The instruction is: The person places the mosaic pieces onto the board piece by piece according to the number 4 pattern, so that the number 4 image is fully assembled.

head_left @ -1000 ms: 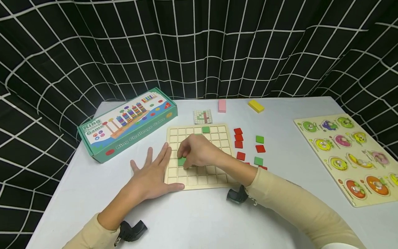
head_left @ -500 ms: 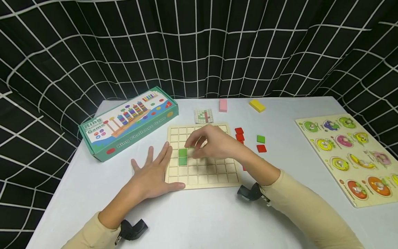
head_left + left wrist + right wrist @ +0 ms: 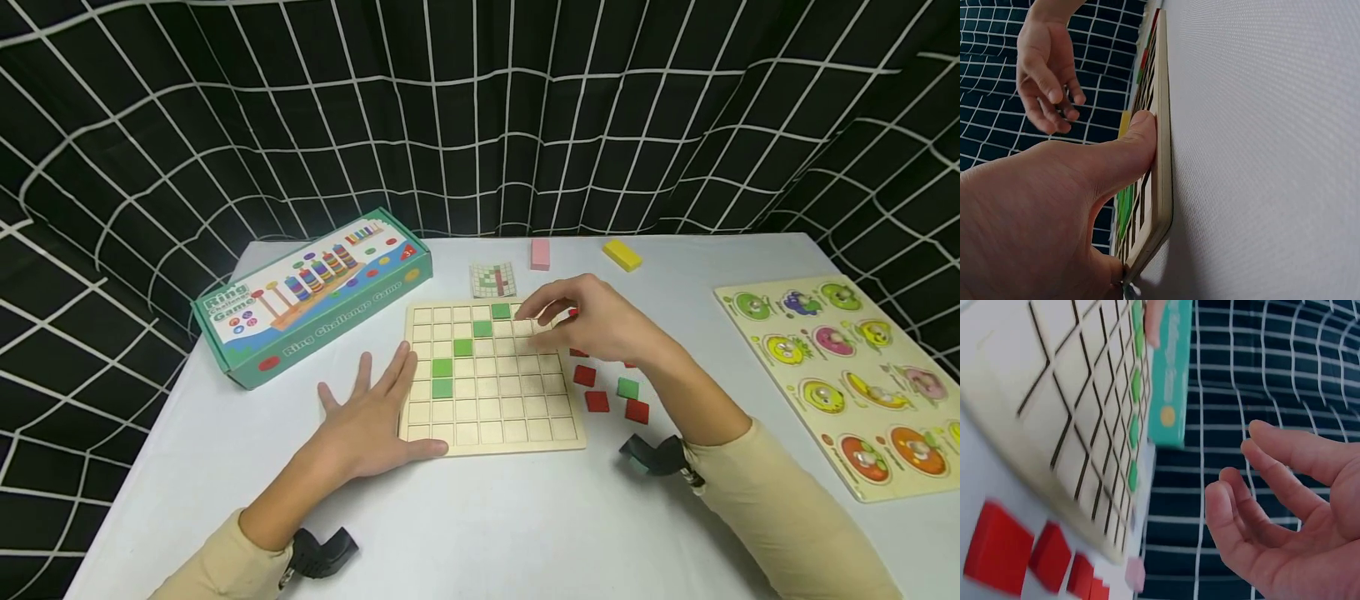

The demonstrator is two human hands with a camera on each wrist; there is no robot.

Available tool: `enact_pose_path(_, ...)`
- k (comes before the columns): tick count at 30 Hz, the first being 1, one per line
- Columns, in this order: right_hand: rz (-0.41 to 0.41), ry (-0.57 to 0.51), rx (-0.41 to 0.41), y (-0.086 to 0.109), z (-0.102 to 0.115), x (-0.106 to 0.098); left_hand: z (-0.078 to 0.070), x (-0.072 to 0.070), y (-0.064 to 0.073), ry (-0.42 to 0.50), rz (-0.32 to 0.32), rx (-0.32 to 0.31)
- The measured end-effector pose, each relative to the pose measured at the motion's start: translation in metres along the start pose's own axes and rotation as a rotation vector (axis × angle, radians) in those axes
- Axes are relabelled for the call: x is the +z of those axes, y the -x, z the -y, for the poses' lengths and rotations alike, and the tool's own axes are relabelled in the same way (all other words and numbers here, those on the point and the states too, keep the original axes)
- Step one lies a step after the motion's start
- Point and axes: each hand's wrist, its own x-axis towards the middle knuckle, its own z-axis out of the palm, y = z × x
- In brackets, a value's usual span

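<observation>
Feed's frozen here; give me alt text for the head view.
An empty right hand hovers over the upper-right corner of a gridded wooden board showing five green tiles, while a spread left hand spans its lower-left corner. Loose red tiles and a green tile lie to the board's right.

The pale wooden grid board lies flat, five green tiles in its squares.

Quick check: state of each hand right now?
Left hand: open, spread, touching the grid board.
Right hand: open, loosely bent, holding nothing.
</observation>
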Motion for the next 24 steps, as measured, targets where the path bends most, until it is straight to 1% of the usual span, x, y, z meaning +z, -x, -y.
enact_pose_path(4,-0.019,0.018,0.032,0.004,-0.011,-0.013,0.000,0.000,0.000,-0.004,-0.002,-0.001)
enact_pose_path(11,-0.026,0.035,0.077,0.009,-0.032,-0.032,0.001,0.002,-0.002,-0.003,0.002,-0.005)
enact_pose_path(17,-0.008,0.024,0.082,0.010,-0.050,-0.044,0.000,0.001,-0.002,-0.003,-0.003,-0.003)
enact_pose_path(24,0.006,0.046,0.105,0.010,-0.066,-0.055,0.001,0.001,-0.001,-0.001,-0.002,0.000)
